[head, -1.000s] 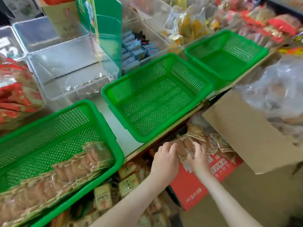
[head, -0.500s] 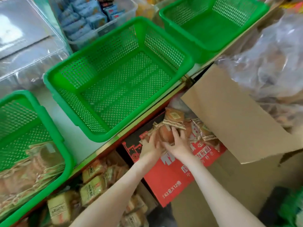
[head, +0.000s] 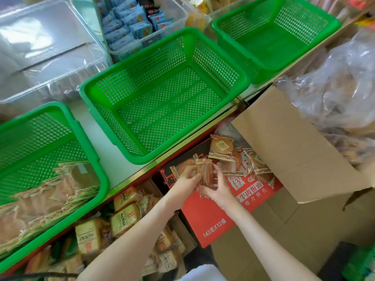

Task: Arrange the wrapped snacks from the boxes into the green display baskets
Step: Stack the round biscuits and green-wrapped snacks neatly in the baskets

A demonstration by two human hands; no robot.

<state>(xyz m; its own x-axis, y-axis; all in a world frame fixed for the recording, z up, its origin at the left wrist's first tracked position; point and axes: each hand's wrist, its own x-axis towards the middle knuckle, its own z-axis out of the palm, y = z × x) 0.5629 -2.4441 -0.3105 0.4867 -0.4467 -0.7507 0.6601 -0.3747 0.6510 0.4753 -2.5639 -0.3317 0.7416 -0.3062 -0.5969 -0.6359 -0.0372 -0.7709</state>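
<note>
Several wrapped snacks (head: 205, 173), blurred and partly hidden, are gripped between left hand (head: 185, 182) and right hand (head: 218, 188)

Both forearms (head: 142, 230) are bare up to the lower edge of the view. The left hand (head: 187, 180) and right hand (head: 218, 188) are uncovered. White clothing (head: 199, 272) shows at bottom centre.

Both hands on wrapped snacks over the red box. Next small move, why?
Probably lift the snack stack up-left into the middle green basket: left hand and right hand grip it between them, and that basket lies empty close by the red box.
</note>
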